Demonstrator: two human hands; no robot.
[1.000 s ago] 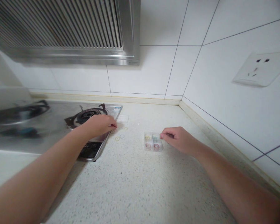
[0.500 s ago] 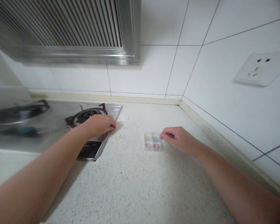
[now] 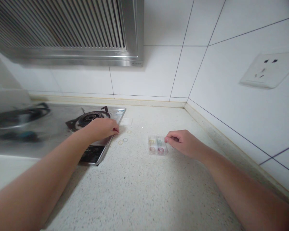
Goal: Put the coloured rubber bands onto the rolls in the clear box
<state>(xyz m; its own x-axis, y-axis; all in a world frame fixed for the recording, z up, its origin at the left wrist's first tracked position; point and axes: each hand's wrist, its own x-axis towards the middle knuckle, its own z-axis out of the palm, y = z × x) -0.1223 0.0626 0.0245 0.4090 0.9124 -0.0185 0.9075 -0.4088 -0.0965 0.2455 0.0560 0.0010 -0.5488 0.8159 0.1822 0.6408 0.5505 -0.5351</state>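
Nearest to me, the counter [image 3: 139,189] is bare and speckled, and both forearms reach over it. My right hand [image 3: 184,144] has thumb and forefinger closed on the right edge of the box [image 3: 157,146], a small clear case that sits flat on the counter with coloured rings in its compartments. I judge it light, stiff and a bit slippery, so the side walls are the best place to take hold. It looks almost square, so I cannot name a long axis. A little further and to the left, the loose rings [image 3: 123,141] lie flat on the counter. They seem thin, soft and very light, best pinched at the rim. My left hand [image 3: 102,128] is pinched on a red ring [image 3: 115,129] at the edge of the stove [image 3: 62,128]. Beyond them lies a clear lid [image 3: 126,121].
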